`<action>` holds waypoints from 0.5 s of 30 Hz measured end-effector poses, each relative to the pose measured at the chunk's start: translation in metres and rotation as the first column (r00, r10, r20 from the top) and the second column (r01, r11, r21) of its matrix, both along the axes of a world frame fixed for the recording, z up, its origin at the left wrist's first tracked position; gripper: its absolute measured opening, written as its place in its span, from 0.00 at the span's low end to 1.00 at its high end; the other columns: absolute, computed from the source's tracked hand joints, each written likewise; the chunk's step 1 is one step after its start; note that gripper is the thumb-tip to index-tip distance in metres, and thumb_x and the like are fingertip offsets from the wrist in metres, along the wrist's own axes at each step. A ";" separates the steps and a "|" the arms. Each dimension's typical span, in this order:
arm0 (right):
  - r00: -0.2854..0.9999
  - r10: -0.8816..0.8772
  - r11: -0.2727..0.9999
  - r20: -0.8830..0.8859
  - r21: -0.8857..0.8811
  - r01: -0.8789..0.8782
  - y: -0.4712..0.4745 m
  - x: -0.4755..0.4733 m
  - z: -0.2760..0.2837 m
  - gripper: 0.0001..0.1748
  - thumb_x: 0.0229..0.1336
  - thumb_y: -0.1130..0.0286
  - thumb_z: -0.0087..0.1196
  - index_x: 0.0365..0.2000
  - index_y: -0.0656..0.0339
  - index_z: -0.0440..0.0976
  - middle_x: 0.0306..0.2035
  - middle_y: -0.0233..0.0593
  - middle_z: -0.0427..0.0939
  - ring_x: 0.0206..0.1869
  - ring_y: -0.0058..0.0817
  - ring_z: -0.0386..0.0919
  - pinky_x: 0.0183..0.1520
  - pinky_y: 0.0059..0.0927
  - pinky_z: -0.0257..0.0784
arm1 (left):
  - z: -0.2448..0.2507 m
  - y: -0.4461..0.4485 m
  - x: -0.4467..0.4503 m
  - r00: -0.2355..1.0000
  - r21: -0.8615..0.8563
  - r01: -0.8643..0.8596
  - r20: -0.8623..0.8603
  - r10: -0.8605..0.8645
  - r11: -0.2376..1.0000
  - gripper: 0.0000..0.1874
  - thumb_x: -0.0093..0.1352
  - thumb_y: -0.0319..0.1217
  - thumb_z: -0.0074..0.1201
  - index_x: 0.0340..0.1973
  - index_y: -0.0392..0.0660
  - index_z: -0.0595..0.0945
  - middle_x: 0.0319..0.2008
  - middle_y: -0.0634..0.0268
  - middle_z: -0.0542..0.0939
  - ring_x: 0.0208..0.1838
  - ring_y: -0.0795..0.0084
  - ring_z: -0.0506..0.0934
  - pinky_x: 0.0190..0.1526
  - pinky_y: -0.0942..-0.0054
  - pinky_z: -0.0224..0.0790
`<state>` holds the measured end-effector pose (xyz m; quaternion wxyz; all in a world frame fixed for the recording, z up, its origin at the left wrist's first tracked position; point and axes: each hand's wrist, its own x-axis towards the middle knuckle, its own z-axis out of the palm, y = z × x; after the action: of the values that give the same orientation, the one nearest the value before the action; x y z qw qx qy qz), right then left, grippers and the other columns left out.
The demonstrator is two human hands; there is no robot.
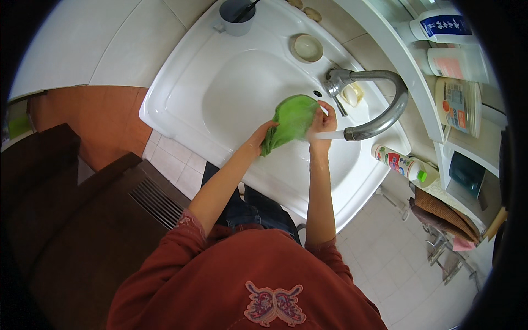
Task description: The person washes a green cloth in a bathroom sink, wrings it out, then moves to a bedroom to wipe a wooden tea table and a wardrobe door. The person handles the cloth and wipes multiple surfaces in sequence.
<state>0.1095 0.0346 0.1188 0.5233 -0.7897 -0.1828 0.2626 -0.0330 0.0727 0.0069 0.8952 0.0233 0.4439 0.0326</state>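
Note:
A wet green cloth [295, 117] is spread between my two hands over the white ceramic washbasin [177, 99]. My left hand [263, 136] grips its left edge, the fingertips on the upper side. At the upper right edge, my right hand [323, 123] pinches the cloth between thumb and fingers. Water runs from the curved metal faucet [381, 119] onto my right hand, near the wrist, and sprays toward the cloth. The single faucet lever [341, 106] is beyond my right hand. Part of each hand's grip is hidden by the cloth.
A grey mug [237, 27] holding a dark-handled item, a small round dish [307, 48] and a soap bar [351, 95] sit on the basin's rim. A white bottle with a green cap [400, 163] lies at the right. Shelves [396, 45] with several containers overhang the right side.

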 end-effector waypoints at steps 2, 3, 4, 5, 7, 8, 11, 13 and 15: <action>0.978 -0.146 0.988 -0.148 0.032 0.153 -0.009 -0.007 0.005 0.09 0.64 0.71 0.49 0.43 0.62 0.70 0.30 0.37 0.78 0.31 0.21 0.73 0.34 0.24 0.69 | -0.003 0.004 0.009 0.999 -0.025 -0.020 0.032 0.021 0.999 0.19 0.71 0.44 0.44 0.42 0.42 0.79 0.36 0.62 0.82 0.34 0.70 0.81 0.38 0.72 0.78; 0.984 -0.141 0.986 -0.106 0.074 0.149 -0.014 -0.014 0.004 0.07 0.63 0.72 0.51 0.40 0.62 0.71 0.30 0.37 0.77 0.32 0.21 0.73 0.35 0.23 0.68 | -0.005 0.006 0.014 0.998 -0.073 -0.049 0.036 0.052 0.996 0.19 0.70 0.45 0.45 0.42 0.42 0.79 0.36 0.62 0.82 0.34 0.70 0.81 0.38 0.72 0.77; 0.989 -0.133 0.982 -0.064 0.126 0.140 -0.017 -0.022 0.001 0.06 0.61 0.72 0.53 0.37 0.62 0.71 0.30 0.37 0.77 0.32 0.21 0.72 0.36 0.23 0.68 | -0.007 0.006 0.021 0.997 -0.114 -0.078 0.006 0.080 0.990 0.19 0.70 0.46 0.45 0.41 0.42 0.79 0.36 0.62 0.82 0.34 0.70 0.81 0.38 0.72 0.77; 0.991 -0.128 0.975 -0.021 0.178 0.130 -0.021 -0.031 -0.004 0.05 0.60 0.73 0.55 0.35 0.63 0.72 0.31 0.36 0.76 0.33 0.21 0.72 0.36 0.23 0.68 | -0.008 0.006 0.027 0.988 -0.126 -0.131 0.065 0.140 0.983 0.19 0.70 0.46 0.46 0.41 0.43 0.79 0.36 0.63 0.81 0.34 0.70 0.80 0.37 0.72 0.77; 0.982 0.005 0.997 0.189 -0.074 0.009 -0.032 -0.049 -0.013 0.13 0.52 0.70 0.62 0.23 0.63 0.67 0.20 0.35 0.68 0.25 0.21 0.66 0.30 0.28 0.66 | -0.011 0.003 0.041 0.956 -0.158 -0.234 0.143 0.257 0.959 0.18 0.69 0.45 0.47 0.41 0.45 0.79 0.36 0.63 0.81 0.34 0.70 0.80 0.36 0.72 0.76; 0.978 0.061 0.982 0.199 -0.187 -0.023 -0.032 -0.057 -0.022 0.13 0.51 0.70 0.61 0.22 0.63 0.67 0.18 0.38 0.67 0.23 0.25 0.67 0.29 0.31 0.65 | -0.012 0.003 0.046 0.964 -0.105 -0.191 0.164 0.207 0.976 0.17 0.70 0.45 0.47 0.41 0.45 0.79 0.36 0.64 0.81 0.35 0.71 0.80 0.36 0.72 0.76; 0.851 0.129 0.984 0.509 -0.175 -0.044 -0.025 -0.062 -0.046 0.12 0.50 0.71 0.57 0.19 0.63 0.66 0.15 0.44 0.66 0.20 0.37 0.70 0.26 0.37 0.65 | -0.010 -0.004 0.053 0.970 0.028 -0.090 0.229 0.081 0.996 0.15 0.70 0.44 0.46 0.42 0.47 0.77 0.37 0.65 0.80 0.36 0.71 0.79 0.36 0.71 0.76; 0.812 0.158 0.974 0.562 -0.222 -0.035 -0.011 -0.048 -0.058 0.11 0.50 0.72 0.55 0.18 0.63 0.65 0.15 0.46 0.68 0.20 0.44 0.71 0.26 0.40 0.65 | -0.006 -0.015 0.049 0.992 0.060 -0.025 0.124 0.018 0.998 0.15 0.71 0.44 0.45 0.44 0.48 0.75 0.37 0.66 0.79 0.36 0.72 0.79 0.35 0.71 0.75; 0.886 0.210 0.915 0.414 -0.402 -0.029 0.001 -0.028 -0.058 0.10 0.49 0.73 0.54 0.18 0.63 0.65 0.15 0.47 0.70 0.22 0.50 0.72 0.26 0.41 0.65 | -0.002 -0.022 0.041 0.992 -0.028 -0.055 0.112 0.057 0.998 0.11 0.74 0.37 0.43 0.44 0.46 0.76 0.38 0.68 0.80 0.38 0.74 0.79 0.37 0.73 0.77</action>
<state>0.0815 0.0356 0.0611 0.2841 -0.9028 -0.2926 0.1365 0.0079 0.0512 0.0049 0.9179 -0.0021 0.3933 0.0535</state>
